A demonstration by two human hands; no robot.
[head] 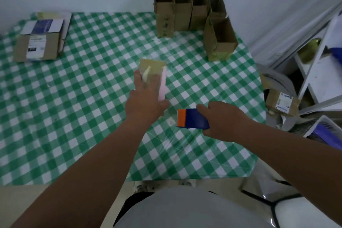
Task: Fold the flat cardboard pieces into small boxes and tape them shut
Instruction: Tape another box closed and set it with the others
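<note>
Nearest, the left hand lies with fingers curled over a small box at the middle of the checked table; the box is brown cardboard with a pink side and a pale tape strip across its top. To the right, the right hand grips a blue and orange tape dispenser. Far left lies a stack of flat cardboard; far right stand open boxes in a row.
</note>
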